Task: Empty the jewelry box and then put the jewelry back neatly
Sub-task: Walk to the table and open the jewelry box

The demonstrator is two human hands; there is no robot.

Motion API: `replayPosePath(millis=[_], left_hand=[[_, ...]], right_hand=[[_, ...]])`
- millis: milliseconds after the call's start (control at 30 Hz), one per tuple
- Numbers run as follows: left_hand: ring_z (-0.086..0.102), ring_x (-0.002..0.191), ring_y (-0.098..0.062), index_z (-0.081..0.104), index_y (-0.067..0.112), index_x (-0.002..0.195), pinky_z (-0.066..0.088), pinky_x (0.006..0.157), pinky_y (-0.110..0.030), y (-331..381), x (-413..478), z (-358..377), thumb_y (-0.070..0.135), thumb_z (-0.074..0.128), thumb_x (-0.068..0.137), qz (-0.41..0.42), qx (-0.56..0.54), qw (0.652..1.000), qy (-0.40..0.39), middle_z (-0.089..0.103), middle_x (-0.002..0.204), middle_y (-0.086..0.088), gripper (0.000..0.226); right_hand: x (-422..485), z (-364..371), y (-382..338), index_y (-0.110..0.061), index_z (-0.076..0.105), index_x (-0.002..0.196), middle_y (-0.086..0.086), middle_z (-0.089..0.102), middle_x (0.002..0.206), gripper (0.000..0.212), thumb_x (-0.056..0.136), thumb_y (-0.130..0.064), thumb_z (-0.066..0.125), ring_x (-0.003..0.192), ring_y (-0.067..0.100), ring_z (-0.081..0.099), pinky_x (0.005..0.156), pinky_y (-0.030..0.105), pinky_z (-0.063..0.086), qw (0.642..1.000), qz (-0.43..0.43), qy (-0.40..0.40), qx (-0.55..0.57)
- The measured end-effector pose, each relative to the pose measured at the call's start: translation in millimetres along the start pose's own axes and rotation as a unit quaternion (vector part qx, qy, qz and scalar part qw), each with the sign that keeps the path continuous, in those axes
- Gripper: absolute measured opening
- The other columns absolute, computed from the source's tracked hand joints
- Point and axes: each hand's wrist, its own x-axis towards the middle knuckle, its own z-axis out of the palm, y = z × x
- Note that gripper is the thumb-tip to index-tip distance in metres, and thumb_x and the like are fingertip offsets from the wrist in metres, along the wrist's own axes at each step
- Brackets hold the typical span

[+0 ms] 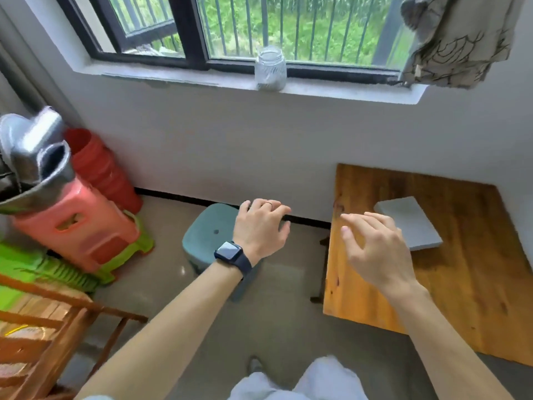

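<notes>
We see the left hand's fingers (pixel 275 210) loosely spread and slightly bent, holding nothing; a thin ring (pixel 268 204) sits on one. The right hand's fingers (pixel 364 219) are likewise spread and relaxed, holding nothing. The left hand (pixel 261 229), with a dark smartwatch (pixel 229 252) on its wrist, hovers over a small teal stool (pixel 206 235) on the floor. The right hand (pixel 377 252) hovers over the left edge of a wooden table (pixel 461 284). The jewelry box (pixel 415 220), flat, grey and closed, lies on the table near the wall, just beyond the right fingertips; we cannot tell whether they touch it. A glass jar (pixel 270 67) stands on the windowsill (pixel 346 92).
</notes>
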Motion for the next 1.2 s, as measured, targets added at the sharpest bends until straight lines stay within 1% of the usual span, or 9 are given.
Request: replayPosePath(millis=[133, 233, 333, 500, 733, 867, 967, 1067, 1200], left_hand=[[0.053, 0.125, -0.016, 0.065, 0.035, 0.125, 0.035, 0.106, -0.038, 1.8, 63.0, 18.4, 0.043, 0.053, 0.094, 0.074, -0.017, 0.997, -0.023, 0.063, 0.133, 0.01, 0.034], [0.055, 0.123, -0.016, 0.066, 0.036, 0.124, 0.038, 0.105, -0.038, 10.3, 104.3, 38.6, 0.043, 0.052, 0.095, 0.128, -0.021, 0.991, -0.039, 0.064, 0.13, 0.012, 0.033], [0.056, 0.122, -0.016, 0.066, 0.036, 0.124, 0.039, 0.103, -0.035, 26.3, 144.7, 57.9, 0.042, 0.052, 0.095, 0.185, -0.015, 0.981, -0.05, 0.065, 0.128, 0.013, 0.032], [0.056, 0.121, -0.015, 0.067, 0.038, 0.122, 0.037, 0.1, -0.032, 58.5, 205.2, 77.3, 0.04, 0.049, 0.096, 0.278, 0.006, 0.957, -0.076, 0.065, 0.127, 0.017, 0.032], [0.051, 0.126, -0.011, 0.063, 0.041, 0.125, 0.035, 0.102, -0.03, 100.5, 251.3, 104.6, 0.043, 0.041, 0.098, 0.356, 0.02, 0.925, -0.128, 0.062, 0.13, 0.022, 0.035], [0.051, 0.127, -0.013, 0.064, 0.04, 0.125, 0.037, 0.102, -0.033, 122.2, 268.4, 124.7, 0.043, 0.045, 0.098, 0.398, 0.012, 0.902, -0.166, 0.062, 0.131, 0.02, 0.033], [0.05, 0.13, -0.013, 0.061, 0.041, 0.129, 0.037, 0.106, -0.035, 138.1, 282.6, 143.4, 0.046, 0.044, 0.098, 0.441, 0.021, 0.876, -0.193, 0.06, 0.135, 0.019, 0.036], [0.051, 0.129, -0.017, 0.06, 0.039, 0.132, 0.038, 0.107, -0.038, 156.8, 302.0, 161.6, 0.045, 0.045, 0.098, 0.481, 0.025, 0.848, -0.224, 0.06, 0.136, 0.015, 0.037], [0.055, 0.122, -0.017, 0.06, 0.04, 0.131, 0.039, 0.105, -0.035, 182.4, 336.4, 189.0, 0.047, 0.041, 0.099, 0.537, 0.028, 0.807, -0.244, 0.062, 0.133, 0.015, 0.038]], right_hand=[[23.0, 6.1, 10.0, -0.027, 0.069, 0.124, -0.008, 0.068, 0.125, 0.033, 0.098, -0.038, 0.052, 0.127, 0.017, 0.052, 0.102, 0.045, 0.046, 0.997, 0.064, 0.019, -0.027], [36.1, 11.4, 24.0, -0.028, 0.07, 0.124, -0.009, 0.068, 0.126, 0.032, 0.099, -0.038, 0.054, 0.127, 0.015, 0.052, 0.104, 0.04, 0.045, 0.992, 0.117, 0.031, -0.04], [48.2, 17.0, 42.7, -0.028, 0.07, 0.124, -0.01, 0.068, 0.125, 0.035, 0.099, -0.04, 0.049, 0.126, 0.014, 0.053, 0.104, 0.036, 0.043, 0.984, 0.162, 0.053, -0.049], [68.4, 25.9, 71.5, -0.028, 0.069, 0.126, -0.012, 0.068, 0.126, 0.033, 0.099, -0.038, 0.052, 0.126, 0.013, 0.052, 0.104, 0.038, 0.046, 0.969, 0.232, 0.064, -0.055], [71.3, 38.9, 92.5, -0.029, 0.067, 0.127, -0.013, 0.067, 0.126, 0.038, 0.099, -0.043, 0.045, 0.125, 0.013, 0.051, 0.104, 0.035, 0.046, 0.942, 0.324, 0.081, -0.041], [67.3, 48.2, 101.2, -0.029, 0.068, 0.126, -0.014, 0.068, 0.124, 0.042, 0.097, -0.045, 0.042, 0.122, 0.013, 0.053, 0.102, 0.034, 0.045, 0.916, 0.385, 0.102, -0.046], [64.6, 59.9, 106.3, -0.029, 0.066, 0.128, -0.013, 0.067, 0.127, 0.04, 0.099, -0.044, 0.043, 0.124, 0.013, 0.052, 0.103, 0.033, 0.043, 0.896, 0.43, 0.103, -0.047], [68.8, 72.4, 112.0, -0.027, 0.067, 0.128, -0.012, 0.067, 0.126, 0.036, 0.1, -0.04, 0.049, 0.123, 0.015, 0.053, 0.103, 0.034, 0.044, 0.867, 0.481, 0.118, -0.052], [89.4, 89.7, 120.6, -0.024, 0.069, 0.125, -0.01, 0.07, 0.122, 0.033, 0.098, -0.036, 0.053, 0.119, 0.017, 0.056, 0.099, 0.037, 0.049, 0.819, 0.55, 0.146, -0.073]])
